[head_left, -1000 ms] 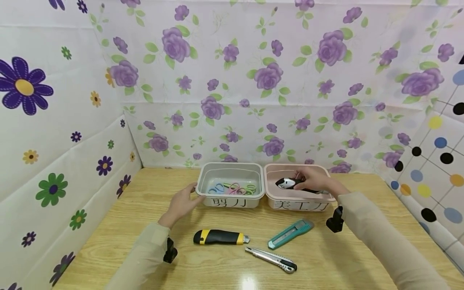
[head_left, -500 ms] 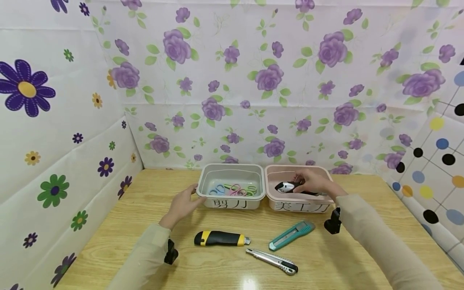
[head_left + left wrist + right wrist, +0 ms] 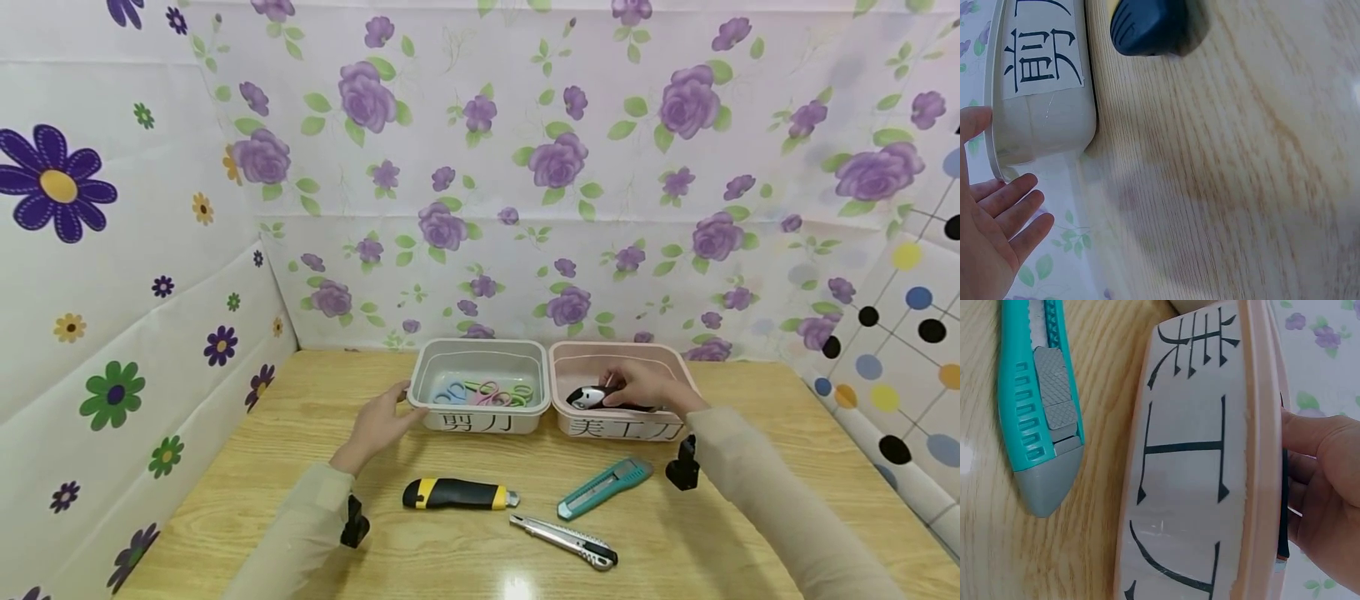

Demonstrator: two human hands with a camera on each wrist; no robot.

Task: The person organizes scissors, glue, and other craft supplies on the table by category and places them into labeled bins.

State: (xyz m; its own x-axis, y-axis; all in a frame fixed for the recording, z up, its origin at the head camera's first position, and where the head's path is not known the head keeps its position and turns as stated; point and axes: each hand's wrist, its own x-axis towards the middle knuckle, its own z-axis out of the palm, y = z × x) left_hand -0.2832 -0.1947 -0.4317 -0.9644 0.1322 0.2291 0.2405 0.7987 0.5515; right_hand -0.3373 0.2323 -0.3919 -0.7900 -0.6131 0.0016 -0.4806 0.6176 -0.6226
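The right hand (image 3: 633,387) covers the middle of the black-and-silver utility knife (image 3: 587,397), which the pink plastic bin (image 3: 1263,456) mostly hides from the right wrist view. The wrist views' top edges crop the chunky black-and-yellow cutter (image 3: 1150,26) and the teal-and-grey plastic cutter (image 3: 1025,406). The coloured scissors' (image 3: 487,392) blades are indistinct.

On the wood-grain worktop (image 3: 247,467) lies a black-and-yellow cutter (image 3: 459,494); off its right end a silver cutter (image 3: 564,542) slants nearest this side, with a teal cutter (image 3: 604,489) slanting the other way just behind; scissors (image 3: 486,397) in blue, pink and green sit bunched farther back; purple roses cover the back cloth (image 3: 480,167), daisies the left cloth (image 3: 135,208), coloured dots and thin lines the right cloth (image 3: 911,333).
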